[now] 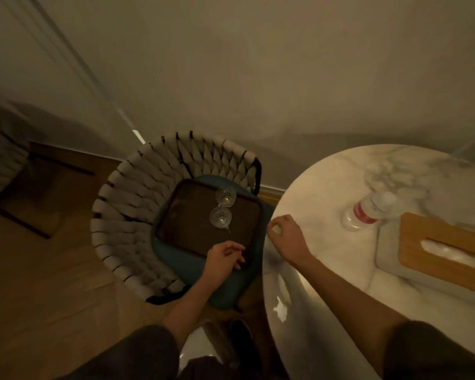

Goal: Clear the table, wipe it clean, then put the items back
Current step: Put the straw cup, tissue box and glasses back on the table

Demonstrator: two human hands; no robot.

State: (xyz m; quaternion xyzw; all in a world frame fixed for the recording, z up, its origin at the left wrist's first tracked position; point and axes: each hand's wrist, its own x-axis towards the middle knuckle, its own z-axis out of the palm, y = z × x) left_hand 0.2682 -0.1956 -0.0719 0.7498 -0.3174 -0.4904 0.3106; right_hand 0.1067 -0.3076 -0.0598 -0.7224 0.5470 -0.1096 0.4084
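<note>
A dark brown tray (187,215) lies on the blue seat cushion of a woven chair (126,215). Two clear glasses (221,212) stand on the tray's far right part. My left hand (224,256) hovers over the tray's near right corner with fingers loosely bent, holding nothing. My right hand (284,233) is at the left edge of the round marble table (327,174), fingers curled; whether it holds anything is unclear. On the table stand a clear plastic bottle with a red label (366,212) and a tissue box with a wooden lid (436,250).
A wall runs behind the chair and table. Wooden floor (52,270) spreads to the left, where part of a second woven chair (0,149) shows. The table's near edge reaches toward my body at the lower right.
</note>
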